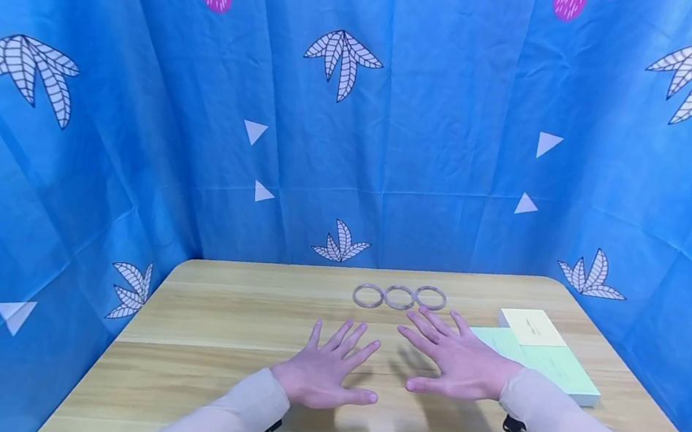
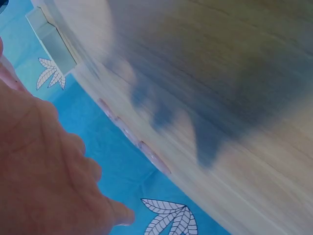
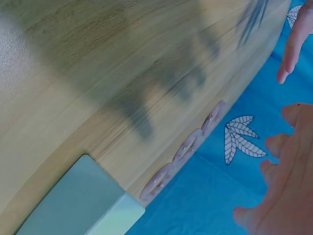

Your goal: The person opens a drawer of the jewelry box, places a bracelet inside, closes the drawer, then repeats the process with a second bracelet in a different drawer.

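Note:
Both hands hover over the wooden table with fingers spread and nothing held. The left hand (image 1: 327,374) is left of the right hand (image 1: 455,357), palms facing down, and their shadows fall on the wood. Three pale purple rings, like bangles, lie in a row near the far edge: a left ring (image 1: 366,305), a middle ring (image 1: 398,307) and a right ring (image 1: 430,307). The right hand's fingertips come closest to the right ring in the head view. In the right wrist view the rings (image 3: 213,117) appear glossy and mottled.
A light green flat box (image 1: 553,367) lies on the right of the table, partly behind the right hand. On it rests a smaller cream box (image 1: 532,328). The wooden table (image 1: 224,324) has rounded far corners. A blue patterned curtain (image 1: 435,147) surrounds its back and sides.

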`<state>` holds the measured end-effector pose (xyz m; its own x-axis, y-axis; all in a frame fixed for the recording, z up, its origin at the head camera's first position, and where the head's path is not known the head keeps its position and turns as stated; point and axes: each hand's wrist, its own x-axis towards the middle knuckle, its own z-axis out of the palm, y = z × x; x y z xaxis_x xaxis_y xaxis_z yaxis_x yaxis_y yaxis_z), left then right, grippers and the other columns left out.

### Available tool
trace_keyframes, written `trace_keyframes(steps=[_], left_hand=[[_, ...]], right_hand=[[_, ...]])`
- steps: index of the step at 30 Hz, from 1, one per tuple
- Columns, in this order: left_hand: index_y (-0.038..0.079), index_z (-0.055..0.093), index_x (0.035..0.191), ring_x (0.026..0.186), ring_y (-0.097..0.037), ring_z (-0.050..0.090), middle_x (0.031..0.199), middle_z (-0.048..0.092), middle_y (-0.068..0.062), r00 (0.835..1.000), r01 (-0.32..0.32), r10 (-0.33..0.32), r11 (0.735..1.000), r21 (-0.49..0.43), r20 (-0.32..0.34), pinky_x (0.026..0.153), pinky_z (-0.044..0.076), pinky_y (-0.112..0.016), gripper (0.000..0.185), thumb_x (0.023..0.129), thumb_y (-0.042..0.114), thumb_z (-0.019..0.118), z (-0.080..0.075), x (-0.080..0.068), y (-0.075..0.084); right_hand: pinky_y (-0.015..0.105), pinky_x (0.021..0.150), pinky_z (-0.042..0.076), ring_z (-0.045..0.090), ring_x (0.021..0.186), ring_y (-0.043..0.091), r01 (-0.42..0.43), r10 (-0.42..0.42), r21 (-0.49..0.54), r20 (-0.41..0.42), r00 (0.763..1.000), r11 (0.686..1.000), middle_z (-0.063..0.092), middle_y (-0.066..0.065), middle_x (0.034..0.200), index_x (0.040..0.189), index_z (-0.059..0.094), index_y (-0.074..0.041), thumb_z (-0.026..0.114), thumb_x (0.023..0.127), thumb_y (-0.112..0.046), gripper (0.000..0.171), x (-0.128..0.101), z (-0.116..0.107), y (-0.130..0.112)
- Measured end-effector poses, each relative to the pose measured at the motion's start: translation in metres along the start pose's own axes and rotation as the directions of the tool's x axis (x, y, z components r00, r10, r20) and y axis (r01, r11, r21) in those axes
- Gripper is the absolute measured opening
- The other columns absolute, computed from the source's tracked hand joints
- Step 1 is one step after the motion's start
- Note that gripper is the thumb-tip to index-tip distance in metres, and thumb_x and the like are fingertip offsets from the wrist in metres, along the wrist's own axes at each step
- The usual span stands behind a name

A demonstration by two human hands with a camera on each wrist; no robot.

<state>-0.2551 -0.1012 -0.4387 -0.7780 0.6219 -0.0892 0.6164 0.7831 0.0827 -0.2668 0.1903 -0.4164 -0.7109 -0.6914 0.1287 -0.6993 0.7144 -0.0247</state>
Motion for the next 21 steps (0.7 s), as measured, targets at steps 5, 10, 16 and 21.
trace_keyframes(steps=[5, 10, 16, 21], left_hand=[[0.033, 0.012, 0.163, 0.157, -0.03, 0.0, 0.17, -0.003, -0.001, 1.0, 0.0, 0.0, 1.0, 0.002, 0.006, 0.118, -0.001, -0.071, 0.089, 0.091, 0.084, 0.024, 0.001, 0.001, 0.001], [0.033, 0.014, 0.163, 0.157, -0.031, 0.001, 0.17, -0.002, -0.002, 1.0, -0.011, 0.011, 1.0, 0.014, 0.0, 0.117, 0.001, -0.071, 0.088, 0.091, 0.083, 0.026, 0.001, 0.003, 0.003], [0.032, 0.012, 0.163, 0.157, -0.03, 0.002, 0.17, -0.002, -0.001, 1.0, -0.026, 0.026, 1.0, -0.001, -0.005, 0.117, 0.007, -0.072, 0.088, 0.092, 0.08, 0.031, -0.003, 0.008, 0.007], [0.031, 0.012, 0.163, 0.157, -0.028, 0.0, 0.17, -0.003, -0.001, 0.999, -0.041, 0.041, 0.999, -0.034, 0.009, 0.117, 0.009, -0.072, 0.091, 0.091, 0.082, 0.031, -0.001, 0.019, 0.012]], right_hand=[[0.07, 0.118, 0.01, 0.012, 0.155, 0.03, 0.001, -0.001, -0.003, 0.006, 1.0, 1.0, 0.014, 0.004, 0.168, 0.161, 0.027, -0.024, 0.049, 0.092, -0.072, 0.087, -0.001, 0.0, 0.0], [0.07, 0.117, 0.01, 0.016, 0.155, 0.031, -0.007, 0.007, 0.012, 0.018, 1.0, 1.0, 0.018, 0.003, 0.168, 0.161, 0.027, -0.023, 0.049, 0.093, -0.071, 0.086, -0.002, -0.001, 0.001], [0.07, 0.117, 0.016, 0.029, 0.152, 0.03, -0.008, 0.008, -0.006, -0.008, 1.0, 1.0, 0.034, 0.003, 0.163, 0.158, 0.035, -0.021, 0.042, 0.092, -0.077, 0.086, -0.005, -0.001, 0.008], [0.07, 0.116, 0.02, 0.043, 0.144, 0.032, -0.009, 0.009, -0.01, -0.032, 0.999, 1.0, 0.051, 0.005, 0.152, 0.152, 0.047, -0.019, 0.041, 0.092, -0.077, 0.083, -0.006, -0.004, 0.014]])
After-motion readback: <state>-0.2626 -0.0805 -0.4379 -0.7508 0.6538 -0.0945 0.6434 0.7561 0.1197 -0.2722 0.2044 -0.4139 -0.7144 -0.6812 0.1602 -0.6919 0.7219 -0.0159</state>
